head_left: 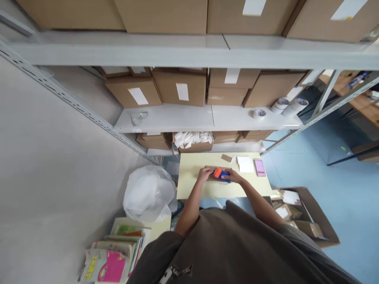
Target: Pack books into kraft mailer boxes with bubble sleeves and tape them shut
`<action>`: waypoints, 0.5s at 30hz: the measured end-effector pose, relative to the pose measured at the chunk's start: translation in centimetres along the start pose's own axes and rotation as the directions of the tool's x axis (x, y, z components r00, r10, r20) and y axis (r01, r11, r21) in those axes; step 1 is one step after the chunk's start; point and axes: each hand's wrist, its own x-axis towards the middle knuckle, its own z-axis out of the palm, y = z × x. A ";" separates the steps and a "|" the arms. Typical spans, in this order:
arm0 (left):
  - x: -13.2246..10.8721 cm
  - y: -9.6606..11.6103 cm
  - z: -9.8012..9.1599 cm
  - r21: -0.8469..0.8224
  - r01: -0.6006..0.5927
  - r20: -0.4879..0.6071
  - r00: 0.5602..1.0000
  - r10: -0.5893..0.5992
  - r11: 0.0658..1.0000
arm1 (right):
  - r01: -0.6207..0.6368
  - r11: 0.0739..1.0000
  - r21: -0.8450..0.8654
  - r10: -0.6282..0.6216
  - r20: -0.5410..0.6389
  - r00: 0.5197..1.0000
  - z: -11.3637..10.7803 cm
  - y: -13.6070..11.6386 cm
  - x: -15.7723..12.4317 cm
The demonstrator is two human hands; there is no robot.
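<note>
On the pale yellow table (192, 187) lies a small flat brown cardboard parcel (211, 169). My left hand (205, 173) rests on its left end, fingers curled down over it. My right hand (232, 176) is closed round an orange and blue tape dispenser (221, 173), which sits on top of the parcel. Both forearms reach forward from my brown shirt.
A white paper (245, 164), a pink sheet (259, 167) and a cardboard scrap (226, 158) lie on the table's far side. Grey shelving (207, 118) holds cardboard boxes and tape rolls (259, 113). A white bag (148, 193), books (115, 256) left, an open carton (308, 217) right.
</note>
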 end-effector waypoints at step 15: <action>0.0 -0.6 -7.1 0.183 -0.029 -0.416 0.903 0.105 0.983 | -0.086 0.952 -0.294 0.108 0.059 0.992 -5.7 1.3 -0.3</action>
